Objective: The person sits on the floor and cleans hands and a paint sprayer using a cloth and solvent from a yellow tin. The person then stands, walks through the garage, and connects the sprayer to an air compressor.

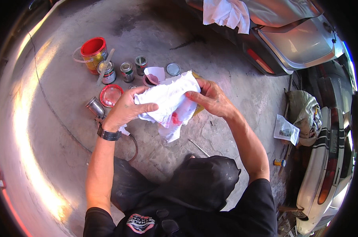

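Note:
A white cloth with a red stain near its lower end is stretched between my two hands. My left hand grips its left side, thumb on top. At the upper right corner my right hand pinches it between thumb and fingers. Just beyond the cloth stands a paper cup with dark residue inside, partly hidden. Beside my left wrist are a round red lid and a metal spray gun cup, the gun's lower part largely covered by my hand. Something yellow shows behind the cloth.
A red bucket, a paint can with a stick across it and two smaller cans stand far left. A metal lid lies beyond the cloth. A hose curves near my knee. Car bumpers and a sack are at right.

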